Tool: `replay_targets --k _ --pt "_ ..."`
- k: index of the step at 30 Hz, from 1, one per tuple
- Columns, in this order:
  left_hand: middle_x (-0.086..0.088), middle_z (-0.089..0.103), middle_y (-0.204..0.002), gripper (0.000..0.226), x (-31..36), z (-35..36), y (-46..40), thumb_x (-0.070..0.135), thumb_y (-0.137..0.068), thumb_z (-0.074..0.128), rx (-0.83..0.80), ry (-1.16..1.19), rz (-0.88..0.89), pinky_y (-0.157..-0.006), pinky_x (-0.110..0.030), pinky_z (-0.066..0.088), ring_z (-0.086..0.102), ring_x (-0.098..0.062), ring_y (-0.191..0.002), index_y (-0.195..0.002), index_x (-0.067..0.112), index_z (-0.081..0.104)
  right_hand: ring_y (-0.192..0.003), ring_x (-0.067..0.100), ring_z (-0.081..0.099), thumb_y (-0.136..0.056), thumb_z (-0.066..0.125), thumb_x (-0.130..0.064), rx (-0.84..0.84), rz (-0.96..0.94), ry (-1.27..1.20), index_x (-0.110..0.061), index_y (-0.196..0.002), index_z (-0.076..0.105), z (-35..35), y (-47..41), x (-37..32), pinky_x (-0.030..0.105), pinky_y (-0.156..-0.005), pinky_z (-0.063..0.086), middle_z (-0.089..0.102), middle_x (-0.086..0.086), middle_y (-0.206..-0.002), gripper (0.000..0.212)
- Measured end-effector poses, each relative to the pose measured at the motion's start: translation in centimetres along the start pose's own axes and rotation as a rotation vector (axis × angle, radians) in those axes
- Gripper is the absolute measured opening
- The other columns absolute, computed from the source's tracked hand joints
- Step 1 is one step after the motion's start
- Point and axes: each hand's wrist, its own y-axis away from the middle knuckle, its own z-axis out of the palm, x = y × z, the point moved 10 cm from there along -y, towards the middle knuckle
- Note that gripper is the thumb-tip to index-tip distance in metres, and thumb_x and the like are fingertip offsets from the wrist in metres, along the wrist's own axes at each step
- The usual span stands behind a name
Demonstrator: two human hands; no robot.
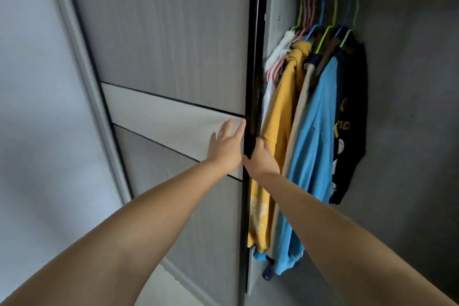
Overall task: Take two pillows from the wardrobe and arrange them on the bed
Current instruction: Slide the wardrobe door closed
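A grey sliding wardrobe door [169, 52] with a pale band across it fills the left and middle of the head view. Its black edge [253, 97] runs top to bottom. My left hand [224, 149] lies flat on the door's face beside that edge, fingers spread. My right hand [262, 159] curls around the black edge from the open side, its fingertips hidden behind it. To the right the wardrobe stands open and dark inside. No pillow or bed is in view.
Several shirts hang on coloured hangers [323, 12] from a rail: a yellow one [278, 131], a blue one [313, 136], a black printed one [350, 119]. The wardrobe's dark back wall [409, 107] lies to the right. A second grey panel [29, 82] is at left.
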Motion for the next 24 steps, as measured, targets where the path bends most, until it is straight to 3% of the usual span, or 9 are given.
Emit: replay_targets --k 5,8,11,14,18,21,24 --pt "0.001 -0.026 -0.158 0.101 -0.8 1.6 -2.8 -0.011 -0.079 0.047 0.053 0.022 0.217 -0.118 -0.048 -0.004 -0.023 -0.016 -0.145 -0.15 0.035 -0.007 -0.115 0.027 0.058 -0.096 0.054 -0.026 0.161 0.058 -0.079 -0.009 -0.146 0.027 0.1 -2.3 0.4 0.031 -0.08 0.052 0.039 0.014 -0.146 0.06" --pt "0.001 -0.028 -0.157 0.105 -1.3 1.7 -3.7 -0.014 -0.074 0.047 0.1 -0.012 0.327 -0.115 -0.051 -0.012 -0.032 -0.012 -0.138 -0.149 0.037 -0.006 -0.104 0.027 0.061 -0.095 0.053 -0.024 0.207 0.053 -0.088 -0.006 -0.141 0.032 0.4 -2.5 0.7 0.028 -0.07 0.047 0.05 0.016 -0.134 0.054" --pt "-0.004 -0.014 -0.16 0.098 -0.6 1.3 -3.5 -0.011 -0.075 0.051 0.207 0.004 0.388 -0.113 -0.056 -0.011 -0.02 -0.02 -0.145 -0.15 0.033 0.006 -0.086 0.019 0.063 -0.095 0.052 -0.023 0.219 0.07 -0.119 -0.008 -0.145 0.027 0.5 -2.2 1.1 0.022 -0.061 0.046 0.06 0.01 -0.113 0.058" --pt "-0.009 0.002 -0.161 0.09 0.6 1.2 -2.8 -0.009 -0.075 0.055 0.284 0.042 0.429 -0.112 -0.06 -0.006 -0.002 -0.027 -0.148 -0.149 0.028 0.021 -0.065 0.012 0.056 -0.095 0.051 -0.027 0.231 0.083 -0.096 -0.011 -0.146 0.024 0.1 -1.5 2.0 0.018 -0.047 0.036 0.062 0.005 -0.091 0.06" --pt "-0.011 0.019 -0.159 0.081 3.2 0.6 -1.8 -0.003 -0.076 0.061 0.352 0.022 0.508 -0.111 -0.065 0.005 0.014 -0.03 -0.147 -0.146 0.023 0.032 -0.071 0.017 0.057 -0.095 0.05 -0.032 0.261 0.091 -0.023 -0.012 -0.143 0.027 -1.7 0.0 3.7 0.021 -0.048 0.038 0.061 0.005 -0.093 0.057" --pt "-0.013 0.032 -0.154 0.075 5.8 0.2 -0.8 -0.002 -0.071 0.064 0.393 0.01 0.582 -0.106 -0.072 0.018 0.028 -0.033 -0.143 -0.14 0.019 0.044 -0.073 0.02 0.056 -0.093 0.049 -0.034 0.258 0.136 0.012 -0.011 -0.14 0.03 -3.5 1.3 5.8 0.03 -0.057 0.043 0.06 0.007 -0.093 0.057" --pt "-0.013 0.034 -0.153 0.074 9.0 0.0 0.2 0.003 -0.07 0.066 0.408 -0.013 0.649 -0.102 -0.074 0.018 0.032 -0.035 -0.141 -0.139 0.02 0.046 -0.074 0.022 0.055 -0.093 0.048 -0.034 0.278 0.163 0.074 -0.01 -0.14 0.031 -5.8 3.1 8.0 0.032 -0.059 0.041 0.057 0.003 -0.09 0.055"
